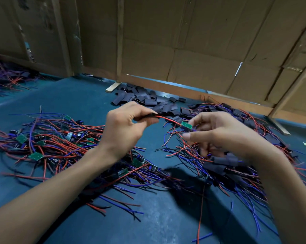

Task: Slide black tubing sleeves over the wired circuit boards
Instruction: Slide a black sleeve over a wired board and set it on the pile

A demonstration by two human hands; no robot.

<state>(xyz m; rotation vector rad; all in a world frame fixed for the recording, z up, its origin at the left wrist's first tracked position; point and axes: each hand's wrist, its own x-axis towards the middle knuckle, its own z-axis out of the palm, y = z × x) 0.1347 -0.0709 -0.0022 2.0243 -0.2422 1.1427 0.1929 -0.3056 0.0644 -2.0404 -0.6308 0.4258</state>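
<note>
Sleeve (pixel 147 116) pinched by left hand (pixel 124 127); right hand (pixel 217 132) pinches circuit board (pixel 186 125).

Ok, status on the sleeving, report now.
Left hand pinches black sleeve on red wire. Right hand holds green circuit board, still bare. Nothing in the way.

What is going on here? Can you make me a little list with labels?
left hand: pinches a black sleeve with a red wire coming out
right hand: holds a small green board on that wire
sleeve on board: not yet
loose sleeves: heap behind the hands
bare boards: pile at left
table: blue-green
</note>
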